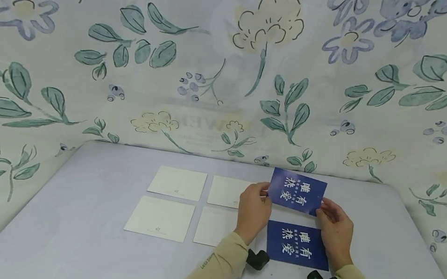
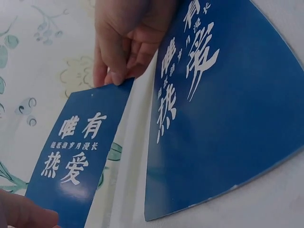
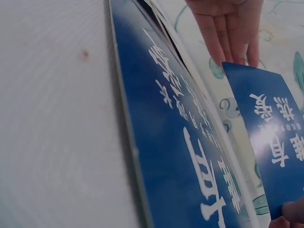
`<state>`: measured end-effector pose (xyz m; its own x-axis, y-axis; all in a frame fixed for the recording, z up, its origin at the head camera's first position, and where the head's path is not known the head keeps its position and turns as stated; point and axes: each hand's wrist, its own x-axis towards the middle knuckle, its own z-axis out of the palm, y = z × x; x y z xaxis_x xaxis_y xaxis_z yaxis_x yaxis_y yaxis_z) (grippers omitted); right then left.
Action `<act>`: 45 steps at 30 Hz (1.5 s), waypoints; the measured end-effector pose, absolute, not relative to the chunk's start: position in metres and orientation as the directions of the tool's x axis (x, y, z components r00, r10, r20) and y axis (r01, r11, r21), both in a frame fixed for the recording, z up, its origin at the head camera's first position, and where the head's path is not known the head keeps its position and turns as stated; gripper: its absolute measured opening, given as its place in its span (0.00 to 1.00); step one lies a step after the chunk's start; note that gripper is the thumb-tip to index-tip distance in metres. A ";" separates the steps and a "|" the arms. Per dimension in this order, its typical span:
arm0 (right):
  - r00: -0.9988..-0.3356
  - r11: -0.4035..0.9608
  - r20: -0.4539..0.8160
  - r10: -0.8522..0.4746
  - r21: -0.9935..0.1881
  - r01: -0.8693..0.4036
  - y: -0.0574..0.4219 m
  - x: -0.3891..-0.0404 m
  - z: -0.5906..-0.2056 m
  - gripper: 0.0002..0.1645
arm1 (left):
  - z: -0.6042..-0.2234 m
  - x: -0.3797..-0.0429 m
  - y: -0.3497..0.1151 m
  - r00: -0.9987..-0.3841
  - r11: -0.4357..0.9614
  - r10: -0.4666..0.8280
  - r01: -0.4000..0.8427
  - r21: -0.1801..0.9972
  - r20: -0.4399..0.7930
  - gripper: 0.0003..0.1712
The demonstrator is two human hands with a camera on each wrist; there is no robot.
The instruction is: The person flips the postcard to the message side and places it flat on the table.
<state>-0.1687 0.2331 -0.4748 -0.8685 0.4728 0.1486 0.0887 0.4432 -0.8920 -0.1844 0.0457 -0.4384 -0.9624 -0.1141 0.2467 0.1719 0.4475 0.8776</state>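
Observation:
Between both hands a dark blue card point(image 1: 296, 191) with white Chinese characters is held up off the table, tilted toward the head camera. My left hand point(image 1: 254, 209) pinches its left edge, while my right hand point(image 1: 336, 230) pinches the lower right corner. A second blue card point(image 1: 297, 245) with the same print lies flat below, nearer the front. In the left wrist view the held card point(image 2: 78, 156) spans from one hand to the other. The right wrist view shows the lying card point(image 3: 175, 128) close up, beside the held card point(image 3: 270, 133).
Several cream cards lie in two rows left of my hands: back left point(image 1: 177, 183), front left point(image 1: 160, 218), back right point(image 1: 225, 191) and front right point(image 1: 212, 226), the last partly behind my left hand. A floral cloth point(image 1: 216, 63) hangs behind the white table point(image 1: 67, 232).

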 end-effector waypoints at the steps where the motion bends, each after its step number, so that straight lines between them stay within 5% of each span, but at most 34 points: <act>1: -0.868 0.440 0.146 0.474 -0.893 0.091 0.233 -0.169 -0.475 0.20 | -0.438 -0.184 0.046 -0.961 0.444 -0.114 0.177 0.878 0.251 0.18; 45: -0.901 0.380 0.204 0.383 -0.924 -0.048 0.231 -0.166 -0.470 0.24 | -0.437 -0.183 0.046 -0.956 0.462 -0.143 0.164 0.872 0.256 0.17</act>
